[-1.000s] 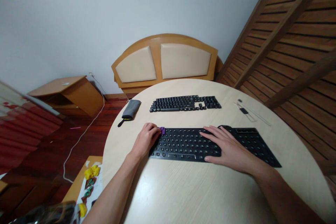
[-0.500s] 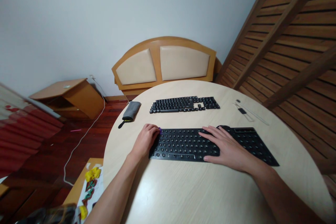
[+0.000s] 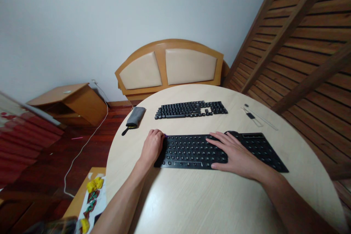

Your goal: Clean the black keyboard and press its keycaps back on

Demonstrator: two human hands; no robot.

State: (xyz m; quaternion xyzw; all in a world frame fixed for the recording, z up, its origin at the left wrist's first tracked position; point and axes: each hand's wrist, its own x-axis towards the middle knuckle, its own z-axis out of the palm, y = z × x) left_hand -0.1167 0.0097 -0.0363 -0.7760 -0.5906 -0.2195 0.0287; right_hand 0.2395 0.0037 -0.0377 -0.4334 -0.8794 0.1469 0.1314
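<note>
A black keyboard base [image 3: 192, 150] with its keycaps off lies on the round pale table [image 3: 192, 197] in front of me. My left hand [image 3: 152, 145] is closed at the base's left end, fingers curled round a small purple thing [image 3: 165, 136] that barely shows. My right hand [image 3: 234, 153] lies flat and open on the middle of the base, fingers spread. Farther back, the black keycaps [image 3: 190, 109] are laid out in keyboard rows on the table.
A grey pouch [image 3: 135, 116] lies at the table's left edge. Small clear tools [image 3: 256, 117] lie at the right. A wooden headboard [image 3: 168, 65] leans on the wall behind. A low cabinet [image 3: 65, 104], a white cable and yellow items on the floor are at left.
My left hand has closed further over the purple thing, so less of it shows. The right hand has stayed on the base. The view has shifted slightly.
</note>
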